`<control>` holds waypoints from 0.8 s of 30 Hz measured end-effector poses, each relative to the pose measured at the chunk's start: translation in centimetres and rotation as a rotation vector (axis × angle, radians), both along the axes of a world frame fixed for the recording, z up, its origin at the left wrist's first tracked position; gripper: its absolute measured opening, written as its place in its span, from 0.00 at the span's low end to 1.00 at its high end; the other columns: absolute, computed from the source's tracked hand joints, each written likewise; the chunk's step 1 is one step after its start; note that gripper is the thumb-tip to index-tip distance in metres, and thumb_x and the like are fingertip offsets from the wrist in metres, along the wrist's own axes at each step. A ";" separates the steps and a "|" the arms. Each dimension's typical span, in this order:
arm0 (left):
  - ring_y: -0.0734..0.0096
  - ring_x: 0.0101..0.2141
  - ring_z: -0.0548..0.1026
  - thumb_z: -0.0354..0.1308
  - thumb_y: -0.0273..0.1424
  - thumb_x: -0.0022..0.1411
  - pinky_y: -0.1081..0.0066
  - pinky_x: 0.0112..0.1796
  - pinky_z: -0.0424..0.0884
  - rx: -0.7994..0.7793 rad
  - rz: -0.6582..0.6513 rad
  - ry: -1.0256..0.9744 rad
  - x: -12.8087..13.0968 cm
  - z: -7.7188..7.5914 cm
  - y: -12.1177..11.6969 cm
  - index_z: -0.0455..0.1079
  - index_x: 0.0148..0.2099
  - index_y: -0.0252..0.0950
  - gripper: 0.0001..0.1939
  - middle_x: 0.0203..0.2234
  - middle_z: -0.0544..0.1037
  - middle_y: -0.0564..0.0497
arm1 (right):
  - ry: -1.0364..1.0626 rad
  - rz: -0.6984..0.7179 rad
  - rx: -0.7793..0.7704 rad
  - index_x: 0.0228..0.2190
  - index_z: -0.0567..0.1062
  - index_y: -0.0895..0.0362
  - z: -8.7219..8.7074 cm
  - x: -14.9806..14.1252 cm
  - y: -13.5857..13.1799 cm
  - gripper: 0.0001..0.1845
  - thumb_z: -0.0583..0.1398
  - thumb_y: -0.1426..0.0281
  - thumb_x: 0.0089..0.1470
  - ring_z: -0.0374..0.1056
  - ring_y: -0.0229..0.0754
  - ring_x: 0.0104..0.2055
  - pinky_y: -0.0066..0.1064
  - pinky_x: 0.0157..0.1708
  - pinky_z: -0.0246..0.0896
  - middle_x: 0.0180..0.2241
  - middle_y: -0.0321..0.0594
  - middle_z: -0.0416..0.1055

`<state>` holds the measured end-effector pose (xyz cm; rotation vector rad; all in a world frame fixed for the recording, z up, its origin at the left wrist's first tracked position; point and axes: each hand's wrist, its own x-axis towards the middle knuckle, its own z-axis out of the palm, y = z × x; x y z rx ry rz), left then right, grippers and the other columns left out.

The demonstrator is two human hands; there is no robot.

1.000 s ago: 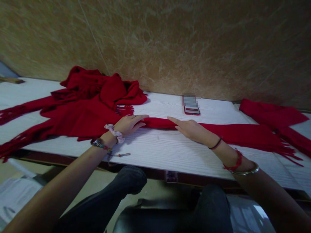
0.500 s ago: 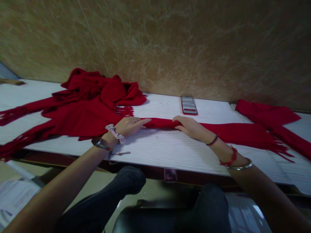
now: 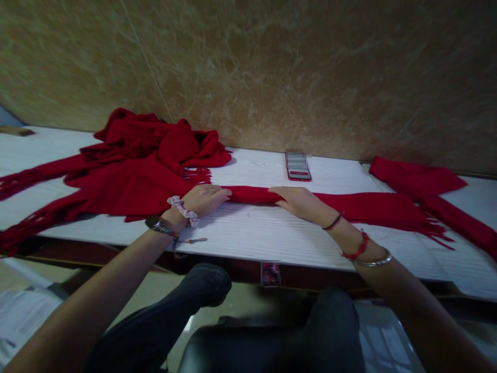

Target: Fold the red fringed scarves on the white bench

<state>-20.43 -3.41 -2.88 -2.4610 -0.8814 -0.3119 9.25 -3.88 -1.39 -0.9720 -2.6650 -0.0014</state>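
A phone lies on the white tabletop — a marbled wall behind the tabletop, a brown bar at its back left.

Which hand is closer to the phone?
Right. The right hand is on the near side of the phone; the left hand is farther off, to its left.

Around the phone on the table: scarf at six o'clock, heap nine, cloth three (wall twelve).

No legible text or numbers, phone screen partly pixelated, patch below table edge pixelated
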 end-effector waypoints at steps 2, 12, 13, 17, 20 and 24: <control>0.70 0.31 0.75 0.41 0.30 0.65 0.73 0.32 0.70 -0.051 0.003 0.014 0.0 0.0 -0.1 0.69 0.38 0.34 0.15 0.30 0.76 0.47 | -0.080 0.046 0.031 0.44 0.71 0.60 0.1 -0.2 -0.2 0.14 0.54 0.75 0.54 0.68 0.44 0.43 0.36 0.42 0.64 0.42 0.48 0.72; 0.66 0.45 0.71 0.42 0.20 0.57 0.69 0.44 0.68 -0.404 0.153 0.166 -0.3 2.2 -1.0 0.69 0.47 0.33 0.20 0.44 0.73 0.45 | -0.122 0.307 0.002 0.54 0.63 0.59 -2.1 -0.1 0.0 0.24 0.45 0.78 0.58 0.48 0.38 0.61 0.40 0.59 0.46 0.57 0.44 0.58; 0.66 0.48 0.69 0.41 0.20 0.57 0.69 0.46 0.66 -0.433 0.167 0.162 -0.8 1.9 -1.0 0.67 0.50 0.34 0.22 0.47 0.72 0.45 | -0.127 0.301 -0.010 0.55 0.62 0.59 -2.1 0.0 0.0 0.24 0.45 0.79 0.57 0.47 0.38 0.62 0.40 0.59 0.45 0.58 0.44 0.57; 0.67 0.56 0.60 0.41 0.20 0.57 0.68 0.53 0.59 -0.485 0.232 0.099 -2.8 0.4 -0.8 0.58 0.59 0.35 0.27 0.55 0.64 0.47 | -0.138 0.282 -0.028 0.56 0.59 0.62 -2.0 0.3 -0.4 0.25 0.44 0.78 0.58 0.46 0.40 0.62 0.41 0.60 0.42 0.59 0.46 0.55; 0.64 0.56 0.61 0.40 0.19 0.57 0.66 0.52 0.61 -0.500 0.291 0.143 -3.2 0.6 -1.3 0.56 0.61 0.34 0.29 0.57 0.61 0.45 | -0.129 0.275 -0.048 0.56 0.59 0.61 -1.9 0.3 -0.4 0.25 0.44 0.78 0.57 0.45 0.39 0.62 0.42 0.60 0.42 0.59 0.45 0.54; 0.59 0.50 0.68 0.41 0.20 0.57 0.64 0.44 0.68 -0.408 0.373 0.226 -2.8 2.8 -2.3 0.63 0.57 0.38 0.26 0.52 0.67 0.45 | -0.104 0.258 -0.086 0.56 0.60 0.59 -1.8 0.3 -0.4 0.25 0.44 0.77 0.58 0.46 0.38 0.62 0.41 0.60 0.43 0.59 0.44 0.55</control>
